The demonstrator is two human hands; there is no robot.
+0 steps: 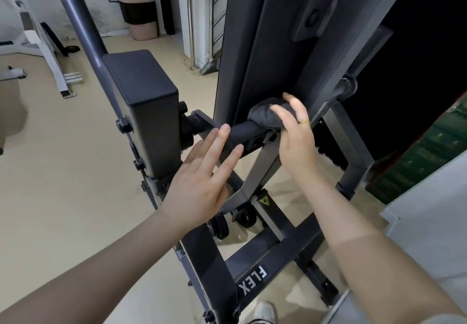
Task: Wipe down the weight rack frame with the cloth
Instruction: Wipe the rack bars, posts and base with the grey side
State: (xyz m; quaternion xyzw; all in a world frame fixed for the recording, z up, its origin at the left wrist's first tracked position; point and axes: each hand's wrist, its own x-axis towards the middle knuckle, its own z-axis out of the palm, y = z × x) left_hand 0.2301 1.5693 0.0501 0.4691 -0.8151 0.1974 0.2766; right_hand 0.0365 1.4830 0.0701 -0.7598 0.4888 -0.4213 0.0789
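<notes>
Left hand point(199, 179) is spread flat, fingers straight, tips touching the padded bar point(240, 134), holding nothing; to its right, the right hand point(295, 136) presses the bunched dark cloth point(262, 117) against the frame point(255, 53) with loosely extended fingers. Best to steady that bar and drag the cloth along the upright in long strokes; keep the palm firmly on it.

**Bare arms, one gold ring**

Your forearms are bare all the way down, no sleeves and no gloves showing. On your right hand point(298, 144) there's a thin gold ring point(304, 122) around one of the fingers point(302, 111). Your left hand point(199, 184) wears nothing at all. Down at the bottom edge, your white shoe point(265, 312) peeks in.
</notes>
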